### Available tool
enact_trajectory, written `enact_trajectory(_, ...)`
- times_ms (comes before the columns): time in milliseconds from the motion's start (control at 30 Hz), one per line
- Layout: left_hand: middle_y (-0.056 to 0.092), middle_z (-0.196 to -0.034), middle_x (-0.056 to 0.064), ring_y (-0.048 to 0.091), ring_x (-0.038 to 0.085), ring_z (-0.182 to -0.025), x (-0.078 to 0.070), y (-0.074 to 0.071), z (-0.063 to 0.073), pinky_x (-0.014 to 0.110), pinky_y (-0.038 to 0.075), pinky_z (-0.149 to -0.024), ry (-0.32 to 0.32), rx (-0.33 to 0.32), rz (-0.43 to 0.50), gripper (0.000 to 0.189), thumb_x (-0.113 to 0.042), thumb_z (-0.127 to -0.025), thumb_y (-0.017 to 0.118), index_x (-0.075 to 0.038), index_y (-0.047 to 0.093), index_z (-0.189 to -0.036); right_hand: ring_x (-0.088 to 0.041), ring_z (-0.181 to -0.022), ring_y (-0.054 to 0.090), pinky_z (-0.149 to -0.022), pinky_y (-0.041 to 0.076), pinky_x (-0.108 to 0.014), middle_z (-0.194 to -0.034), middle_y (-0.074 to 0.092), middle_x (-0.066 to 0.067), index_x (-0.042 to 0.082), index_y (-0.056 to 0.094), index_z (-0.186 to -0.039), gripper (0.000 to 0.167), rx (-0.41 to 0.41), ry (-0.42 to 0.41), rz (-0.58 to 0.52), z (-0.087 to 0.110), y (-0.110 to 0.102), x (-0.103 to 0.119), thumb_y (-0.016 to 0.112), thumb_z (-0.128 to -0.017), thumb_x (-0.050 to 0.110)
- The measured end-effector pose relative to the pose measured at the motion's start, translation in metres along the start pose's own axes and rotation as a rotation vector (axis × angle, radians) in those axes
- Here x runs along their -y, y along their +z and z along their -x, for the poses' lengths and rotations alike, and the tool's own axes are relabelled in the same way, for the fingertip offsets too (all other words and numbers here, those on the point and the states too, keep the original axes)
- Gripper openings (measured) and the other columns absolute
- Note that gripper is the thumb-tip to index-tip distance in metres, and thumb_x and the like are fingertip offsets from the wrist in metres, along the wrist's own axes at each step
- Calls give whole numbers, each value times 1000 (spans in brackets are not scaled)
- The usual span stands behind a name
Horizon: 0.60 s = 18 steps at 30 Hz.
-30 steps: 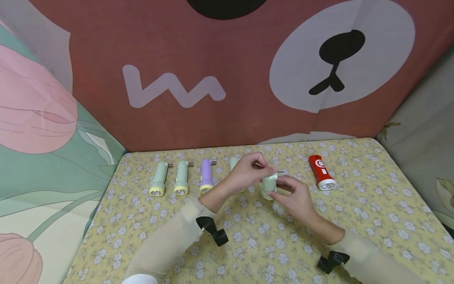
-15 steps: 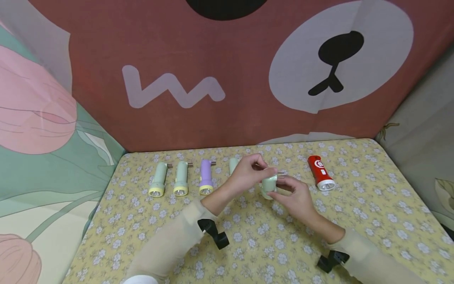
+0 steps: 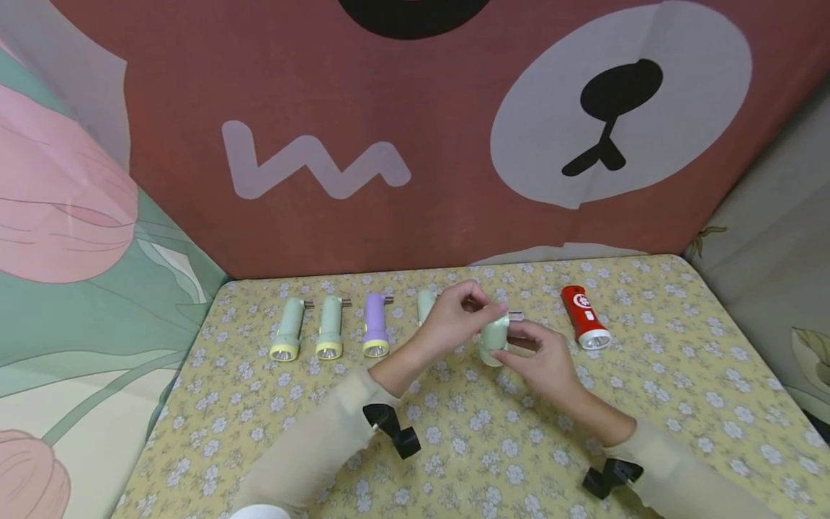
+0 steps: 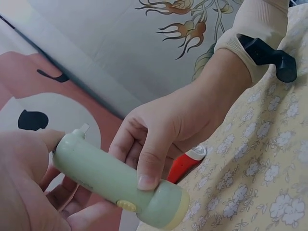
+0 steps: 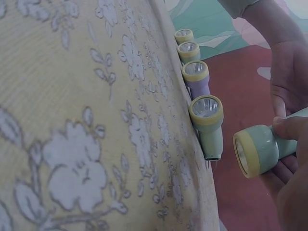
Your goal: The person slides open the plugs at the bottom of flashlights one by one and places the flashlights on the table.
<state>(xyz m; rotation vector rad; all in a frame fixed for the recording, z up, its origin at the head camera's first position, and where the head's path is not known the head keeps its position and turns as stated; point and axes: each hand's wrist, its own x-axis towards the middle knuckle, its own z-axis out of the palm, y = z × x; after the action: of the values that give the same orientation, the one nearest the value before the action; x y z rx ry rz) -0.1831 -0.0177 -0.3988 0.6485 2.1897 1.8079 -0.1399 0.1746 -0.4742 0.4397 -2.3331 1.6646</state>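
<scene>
A pale green flashlight with a yellow head rim is held above the table between both hands, its lens end tilted down. My left hand pinches the tail end, beside the metal plug prongs that stick out there. Lower down, my right hand grips the body, with the thumb near the head. A yellow switch shows on the flashlight's side in the left wrist view. In the right wrist view its lens end faces the camera side, and the hands hide most of the body.
Left of the hands lie two green flashlights and a purple flashlight in a row. Another green flashlight is partly hidden behind the left hand. To the right lies a red flashlight. Printed cloth backs the flowered table.
Both hands keep hold of the green flashlight. It has turned slightly, so its prongs show broader than before. The other flashlights lie as they were.
</scene>
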Motion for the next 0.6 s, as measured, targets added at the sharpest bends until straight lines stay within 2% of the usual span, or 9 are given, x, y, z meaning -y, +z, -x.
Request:
enact_trajectory(133,69,-104,4,65,11,-89,-1,-3,0,40,59,-79,4,25,1,19,-22,-100,69,-6,66,-110,-5,-99,69,-87,60,-29,-110,74,-8,4,75,-114,36,-6,-12,-17,-1,-1,3,86,-80,0)
enact_trajectory(233,67,-109,6,65,12,-94,-2,-6,0,34,59,-82,9,42,2,22,-20,-99,70,-5,65,-115,-6,-99,69,-87,58,-23,-112,73,-10,3,74,-115,37,-5,-21,-32,-2,-2,5,86,-80,-1)
enact_trajectory(400,65,-113,6,65,13,-100,-1,-11,0,27,57,-83,36,71,1,26,-16,-97,73,-5,64,-118,-6,-100,69,-87,58,-23,-114,73,-12,4,73,-119,39,2,-32,-57,-2,-3,6,84,-81,-2)
enact_trajectory(600,66,-118,8,64,14,-106,2,-16,1,31,57,-88,113,108,-13,32,-11,-95,74,-4,64,-124,-7,-100,70,-86,59,-24,-113,73,-11,3,72,-121,40,8,-33,-88,-3,-4,7,82,-83,-4)
